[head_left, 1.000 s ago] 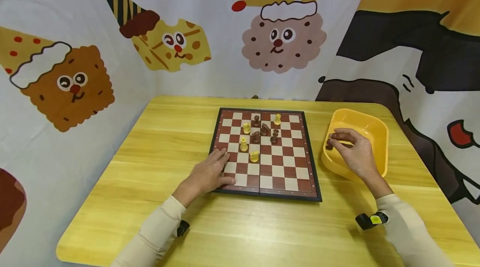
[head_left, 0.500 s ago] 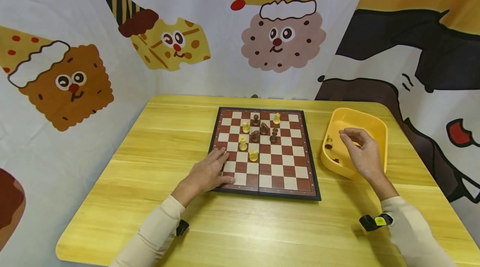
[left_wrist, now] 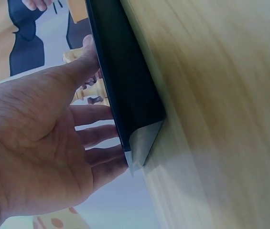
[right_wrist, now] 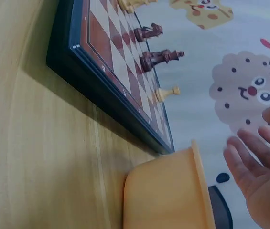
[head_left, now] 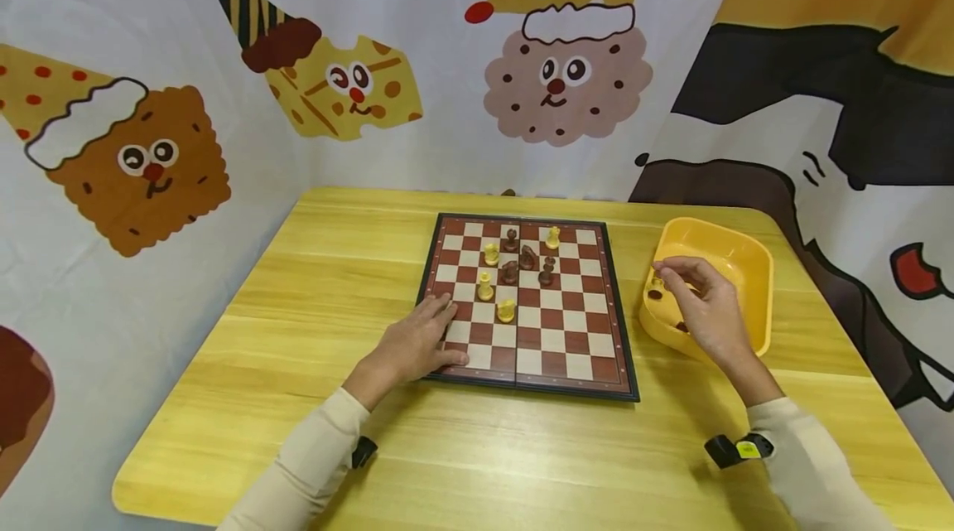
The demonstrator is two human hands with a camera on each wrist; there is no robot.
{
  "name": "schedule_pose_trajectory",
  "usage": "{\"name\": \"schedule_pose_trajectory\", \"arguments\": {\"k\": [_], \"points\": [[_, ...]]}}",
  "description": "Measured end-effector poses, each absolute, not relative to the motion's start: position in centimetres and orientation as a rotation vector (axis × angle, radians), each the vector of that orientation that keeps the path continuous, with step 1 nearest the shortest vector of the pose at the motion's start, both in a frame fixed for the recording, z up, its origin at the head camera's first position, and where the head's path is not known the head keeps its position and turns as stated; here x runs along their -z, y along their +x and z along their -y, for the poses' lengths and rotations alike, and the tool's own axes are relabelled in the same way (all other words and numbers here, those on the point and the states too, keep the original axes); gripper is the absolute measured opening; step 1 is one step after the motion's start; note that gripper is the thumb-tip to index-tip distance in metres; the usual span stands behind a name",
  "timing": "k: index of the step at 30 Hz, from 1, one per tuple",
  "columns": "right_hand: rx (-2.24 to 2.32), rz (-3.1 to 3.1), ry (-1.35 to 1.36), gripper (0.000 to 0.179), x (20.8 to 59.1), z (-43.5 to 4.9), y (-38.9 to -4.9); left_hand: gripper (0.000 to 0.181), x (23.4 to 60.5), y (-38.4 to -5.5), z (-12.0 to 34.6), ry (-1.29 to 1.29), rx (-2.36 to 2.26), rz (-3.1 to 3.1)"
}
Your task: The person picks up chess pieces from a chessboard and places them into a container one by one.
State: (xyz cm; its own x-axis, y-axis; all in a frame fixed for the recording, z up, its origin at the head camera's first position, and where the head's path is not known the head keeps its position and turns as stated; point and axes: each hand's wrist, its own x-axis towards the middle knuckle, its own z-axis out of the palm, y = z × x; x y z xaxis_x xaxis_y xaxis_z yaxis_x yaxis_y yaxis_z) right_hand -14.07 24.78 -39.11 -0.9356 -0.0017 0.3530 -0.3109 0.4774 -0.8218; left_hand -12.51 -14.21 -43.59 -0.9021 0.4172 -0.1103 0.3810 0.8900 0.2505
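Note:
My left hand (head_left: 410, 346) rests on the near left corner of a red and white chessboard (head_left: 553, 340), fingers spread over its edge; the left wrist view shows the palm and the board's black side. Light and dark chess pieces stand toward the board's far half, among them a light knight (head_left: 506, 311) and a dark king (head_left: 547, 271). My right hand (head_left: 714, 307) reaches over a yellow plastic tub (head_left: 760, 299). Its thumb and index finger pinch the upper end of a light chess piece (head_left: 656, 286) with a dark base at the tub's left side; the fingertips hide its top.
A dark piece (head_left: 681, 326) shows in the tub beneath the right hand. Tub and board sit apart on the yellow wooden table (head_left: 522, 465). A cartoon-printed cloth (head_left: 447, 150) hangs right behind the table's far edge.
The right hand let go of a dark piece inside the tub, drew back right, then moved left to the light piece. The left hand and the board's pieces stayed put.

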Motion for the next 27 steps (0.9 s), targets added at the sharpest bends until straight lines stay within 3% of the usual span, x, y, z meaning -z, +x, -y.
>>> {"name": "schedule_pose_trajectory", "arguments": {"k": [20, 27], "points": [[-1.744, 2.377, 0.563, 0.029, 39.2, -21.3, -15.5, 0.088, 44.0, -12.6, 13.9, 0.582, -0.467, -2.881], [-1.994, 2.267, 0.462, 0.035, 40.0, -20.6, -17.3, 0.088, 43.8, -12.9, 14.3, 0.566, -0.428, -2.875]]}}
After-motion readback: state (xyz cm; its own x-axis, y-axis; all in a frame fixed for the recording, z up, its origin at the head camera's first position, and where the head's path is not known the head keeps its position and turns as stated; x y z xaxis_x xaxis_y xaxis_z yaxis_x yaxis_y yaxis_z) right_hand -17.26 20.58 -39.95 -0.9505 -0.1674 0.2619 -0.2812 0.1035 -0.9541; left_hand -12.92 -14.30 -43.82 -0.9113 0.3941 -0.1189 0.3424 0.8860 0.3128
